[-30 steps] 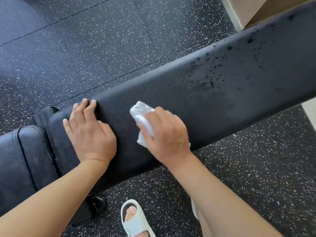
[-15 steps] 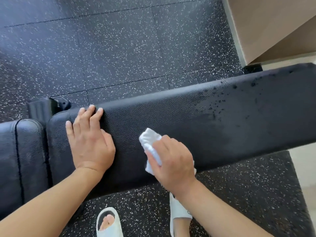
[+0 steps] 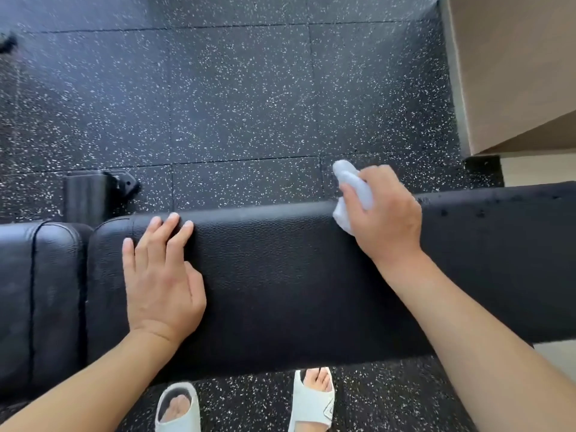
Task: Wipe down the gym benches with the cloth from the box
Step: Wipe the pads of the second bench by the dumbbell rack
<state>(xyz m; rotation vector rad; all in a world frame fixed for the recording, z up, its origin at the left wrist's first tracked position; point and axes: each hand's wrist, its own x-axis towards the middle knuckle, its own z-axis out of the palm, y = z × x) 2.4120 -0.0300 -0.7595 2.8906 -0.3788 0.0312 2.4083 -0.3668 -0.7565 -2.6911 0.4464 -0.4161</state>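
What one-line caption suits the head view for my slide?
Right hand wipes the black bench pad's far edge with a white cloth while the left hand rests flat on it.

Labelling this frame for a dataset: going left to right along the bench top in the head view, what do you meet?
Seat pad → left hand → bare black pad → white cloth → right hand → droplets.

Cloth (image 3: 352, 185) at bench (image 3: 280, 275) far edge (rightward)

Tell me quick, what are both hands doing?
Left hand: open, flat on the bench pad.
Right hand: gripping the white cloth.
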